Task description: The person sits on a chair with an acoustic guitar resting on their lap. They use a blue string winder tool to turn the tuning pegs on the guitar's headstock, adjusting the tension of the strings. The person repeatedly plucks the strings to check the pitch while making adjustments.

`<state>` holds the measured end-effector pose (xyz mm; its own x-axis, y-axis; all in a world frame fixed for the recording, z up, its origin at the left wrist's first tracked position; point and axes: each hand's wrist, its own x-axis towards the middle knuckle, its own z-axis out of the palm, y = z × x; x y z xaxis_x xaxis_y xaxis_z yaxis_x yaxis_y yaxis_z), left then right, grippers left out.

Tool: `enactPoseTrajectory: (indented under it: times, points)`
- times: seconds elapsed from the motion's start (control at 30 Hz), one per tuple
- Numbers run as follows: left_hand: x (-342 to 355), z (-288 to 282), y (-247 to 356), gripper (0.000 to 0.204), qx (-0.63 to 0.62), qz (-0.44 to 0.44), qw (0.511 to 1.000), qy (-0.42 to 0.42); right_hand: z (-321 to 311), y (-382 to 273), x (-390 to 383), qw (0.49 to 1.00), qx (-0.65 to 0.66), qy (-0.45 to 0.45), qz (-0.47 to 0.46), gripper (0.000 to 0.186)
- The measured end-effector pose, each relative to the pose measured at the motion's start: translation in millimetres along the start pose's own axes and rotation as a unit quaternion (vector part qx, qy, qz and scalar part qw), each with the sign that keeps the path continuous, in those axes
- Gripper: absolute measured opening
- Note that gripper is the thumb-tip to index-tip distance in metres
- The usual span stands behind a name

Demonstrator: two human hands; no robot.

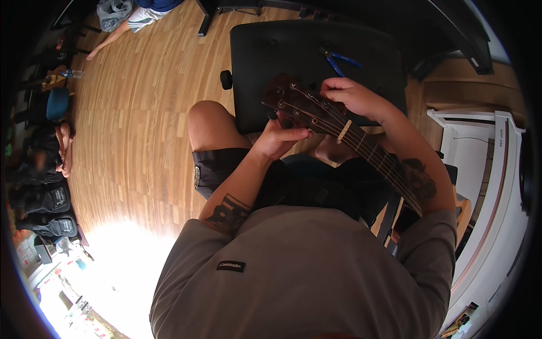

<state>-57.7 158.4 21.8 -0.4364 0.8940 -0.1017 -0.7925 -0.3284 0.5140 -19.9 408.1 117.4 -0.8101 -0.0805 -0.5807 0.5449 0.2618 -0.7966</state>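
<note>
A guitar neck (372, 151) with strings rises diagonally from beside my right upper arm to the dark brown headstock (285, 96), which bears several metal string posts. My left hand (276, 139) grips the near edge of the headstock, thumb along its side, close to dark tuning pegs (272, 115). The fingers beneath are partly hidden. At the far edge of the headstock, my right hand (354, 98) is closed with its fingers curled in a pinch. What sits between those fingertips is hidden. The pale nut (344, 131) lies between the two hands.
A black padded bench (254, 56) stands ahead, with blue-handled pliers (339, 60) on it. On the right is a white piano-like cabinet (480, 169). Wooden flooring (141, 113) spreads left, where people, black bags (53, 212) and another guitar (55, 78) line the edge.
</note>
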Motion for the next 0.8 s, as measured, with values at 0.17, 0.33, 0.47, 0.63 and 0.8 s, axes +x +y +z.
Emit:
enactPoseTrajectory:
  times: [0.17, 0.33, 0.47, 0.63, 0.8]
  points:
    - [1, -1, 0, 0.051, 0.005, 0.001, 1.000, -0.004, -9, 14, 1, 0.975, -0.104, 0.027, -0.192, 0.015]
    - [-1, 3, 1, 0.050, -0.003, 0.002, 1.000, 0.009, -2, 0, -5, 0.994, -0.072, 0.040, -0.069, 0.027]
    - [-1, -2, 1, 0.048, 0.005, 0.002, 1.000, -0.002, 4, -2, 1, 0.995, -0.064, 0.075, 0.015, 0.044]
    - [-1, -1, 0, 0.046, -0.002, 0.001, 1.000, 0.002, 3, -5, 0, 0.996, -0.067, 0.058, -0.002, 0.034]
    - [0, 0, 1, 0.045, 0.003, 0.005, 1.000, -0.008, -2, 2, -1, 0.978, -0.140, 0.031, -0.151, 0.019]
